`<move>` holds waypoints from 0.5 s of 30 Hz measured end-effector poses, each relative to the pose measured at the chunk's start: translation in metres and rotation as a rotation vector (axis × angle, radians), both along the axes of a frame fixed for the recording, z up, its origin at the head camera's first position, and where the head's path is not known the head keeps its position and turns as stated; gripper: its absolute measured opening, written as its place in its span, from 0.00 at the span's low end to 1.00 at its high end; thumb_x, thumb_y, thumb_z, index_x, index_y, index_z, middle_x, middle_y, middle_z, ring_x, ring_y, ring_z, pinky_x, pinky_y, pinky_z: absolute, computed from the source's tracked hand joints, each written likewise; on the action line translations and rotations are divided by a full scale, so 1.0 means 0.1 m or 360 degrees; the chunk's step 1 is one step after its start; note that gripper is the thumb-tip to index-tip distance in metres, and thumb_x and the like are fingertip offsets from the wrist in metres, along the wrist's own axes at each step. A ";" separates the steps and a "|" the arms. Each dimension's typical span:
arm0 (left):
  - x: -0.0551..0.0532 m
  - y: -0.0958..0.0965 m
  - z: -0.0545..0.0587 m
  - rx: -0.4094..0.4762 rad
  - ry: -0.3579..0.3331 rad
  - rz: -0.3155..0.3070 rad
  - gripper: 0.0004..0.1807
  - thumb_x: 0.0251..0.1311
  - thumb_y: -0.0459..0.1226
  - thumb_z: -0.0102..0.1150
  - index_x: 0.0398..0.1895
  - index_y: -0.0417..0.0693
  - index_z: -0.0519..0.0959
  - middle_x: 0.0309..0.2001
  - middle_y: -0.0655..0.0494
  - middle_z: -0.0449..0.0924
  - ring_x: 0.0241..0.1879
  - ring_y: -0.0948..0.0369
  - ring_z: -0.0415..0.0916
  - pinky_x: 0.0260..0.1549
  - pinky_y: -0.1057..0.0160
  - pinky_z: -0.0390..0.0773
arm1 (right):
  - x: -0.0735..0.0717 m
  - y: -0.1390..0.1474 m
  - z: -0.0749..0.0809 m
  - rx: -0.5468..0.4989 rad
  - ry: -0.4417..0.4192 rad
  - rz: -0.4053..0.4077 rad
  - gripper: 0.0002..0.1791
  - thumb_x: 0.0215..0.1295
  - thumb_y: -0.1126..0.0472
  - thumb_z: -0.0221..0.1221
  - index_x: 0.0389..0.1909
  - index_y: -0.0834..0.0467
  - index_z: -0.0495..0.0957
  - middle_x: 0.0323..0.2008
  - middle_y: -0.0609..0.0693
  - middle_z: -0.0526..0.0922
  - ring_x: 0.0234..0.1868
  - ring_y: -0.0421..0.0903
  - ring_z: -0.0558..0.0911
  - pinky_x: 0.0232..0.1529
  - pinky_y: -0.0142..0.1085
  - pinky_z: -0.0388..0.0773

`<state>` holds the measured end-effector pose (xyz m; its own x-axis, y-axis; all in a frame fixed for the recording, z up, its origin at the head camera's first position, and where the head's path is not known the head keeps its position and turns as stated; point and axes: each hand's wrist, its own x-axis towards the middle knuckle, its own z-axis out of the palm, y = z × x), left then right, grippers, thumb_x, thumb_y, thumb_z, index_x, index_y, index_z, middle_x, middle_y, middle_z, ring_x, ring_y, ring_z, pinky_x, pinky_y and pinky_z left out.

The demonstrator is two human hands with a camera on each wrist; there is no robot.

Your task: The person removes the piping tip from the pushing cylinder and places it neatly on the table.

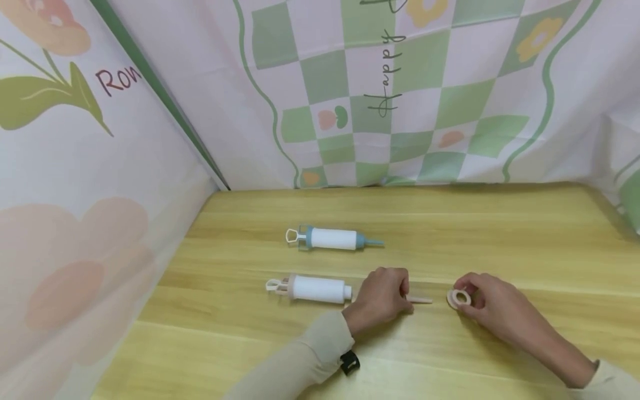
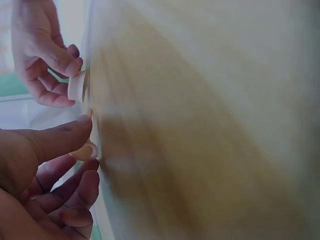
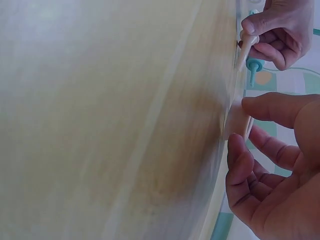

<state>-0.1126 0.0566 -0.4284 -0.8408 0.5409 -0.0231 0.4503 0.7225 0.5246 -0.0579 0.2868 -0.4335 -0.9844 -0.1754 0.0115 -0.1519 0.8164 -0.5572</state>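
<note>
Beige nozzle [image 1: 421, 300], and in the head view it's pinched in the left hand [image 1: 377, 294], slim tip pointing right, straight at the beige ring [image 1: 452, 300]! A small gap separates the two. On the ring, it's the right hand [image 1: 500, 308], thumb and fingers pinching its edge, the hole facing up at an angle. Just left of the left hand lies the beige-handled syringe [image 1: 318, 289], white barrel on its side, its narrow neck towards the wrist. Beyond it, the blue-and-white syringe [image 1: 334, 239] lies roughly parallel on the wooden table [image 1: 200, 316], its blue tip also pointing right.

Over to the left wrist view: the left thumb lies along one side of the nozzle's wide, round end, fingers curled on the other, a clear pinch. Just past it, the right hand has the ring between thumb and fingers, near the table surface; contact with the wood, I can't tell.

Right wrist view now: the ring sits edge-on between right thumb and curled fingers, the nozzle tapering from the left hand beyond, blue tip behind.
</note>
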 end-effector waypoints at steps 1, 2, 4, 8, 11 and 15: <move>0.00 0.00 0.00 -0.0010 0.0010 -0.0008 0.21 0.43 0.39 0.82 0.19 0.54 0.72 0.19 0.69 0.70 0.21 0.70 0.67 0.21 0.74 0.66 | 0.00 0.00 0.00 0.0006 0.0000 -0.0001 0.17 0.55 0.64 0.72 0.45 0.63 0.80 0.29 0.43 0.77 0.28 0.39 0.73 0.24 0.32 0.71; 0.00 0.00 -0.01 -0.0018 0.0019 -0.0015 0.21 0.43 0.39 0.82 0.19 0.54 0.72 0.19 0.69 0.69 0.21 0.70 0.67 0.21 0.74 0.66 | 0.01 0.00 -0.01 0.0010 -0.0001 -0.0002 0.17 0.55 0.64 0.72 0.45 0.63 0.81 0.29 0.43 0.76 0.28 0.39 0.73 0.24 0.32 0.71; -0.01 0.00 -0.01 -0.0032 0.0033 -0.0023 0.21 0.43 0.40 0.82 0.20 0.54 0.72 0.19 0.69 0.69 0.21 0.70 0.66 0.21 0.74 0.66 | 0.01 0.00 -0.02 0.0015 0.0001 -0.0006 0.17 0.55 0.64 0.72 0.45 0.62 0.81 0.29 0.43 0.76 0.28 0.38 0.72 0.24 0.32 0.71; -0.01 0.01 -0.03 -0.0030 0.0032 -0.0020 0.21 0.43 0.40 0.82 0.21 0.55 0.72 0.19 0.69 0.69 0.21 0.70 0.66 0.21 0.74 0.65 | 0.03 0.00 -0.03 0.0023 0.0006 -0.0007 0.17 0.55 0.63 0.73 0.44 0.62 0.81 0.31 0.43 0.78 0.28 0.38 0.73 0.25 0.32 0.72; 0.00 0.01 -0.03 -0.0010 0.0007 -0.0006 0.20 0.44 0.39 0.82 0.22 0.55 0.73 0.20 0.69 0.69 0.21 0.70 0.66 0.21 0.74 0.66 | 0.03 0.00 -0.03 0.0017 -0.0002 -0.0004 0.18 0.55 0.63 0.73 0.45 0.63 0.81 0.33 0.44 0.79 0.30 0.39 0.74 0.26 0.31 0.73; 0.00 0.02 -0.02 0.0006 -0.0027 0.0013 0.19 0.45 0.38 0.81 0.22 0.55 0.73 0.20 0.68 0.70 0.21 0.70 0.66 0.20 0.73 0.66 | 0.03 0.00 -0.01 -0.0024 -0.0023 -0.0014 0.19 0.55 0.63 0.73 0.46 0.64 0.80 0.36 0.46 0.81 0.32 0.40 0.77 0.28 0.32 0.75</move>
<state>-0.1122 0.0587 -0.4301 -0.8446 0.5342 -0.0353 0.4357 0.7241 0.5347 -0.0544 0.2869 -0.4350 -0.9860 -0.1667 -0.0001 -0.1368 0.8093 -0.5713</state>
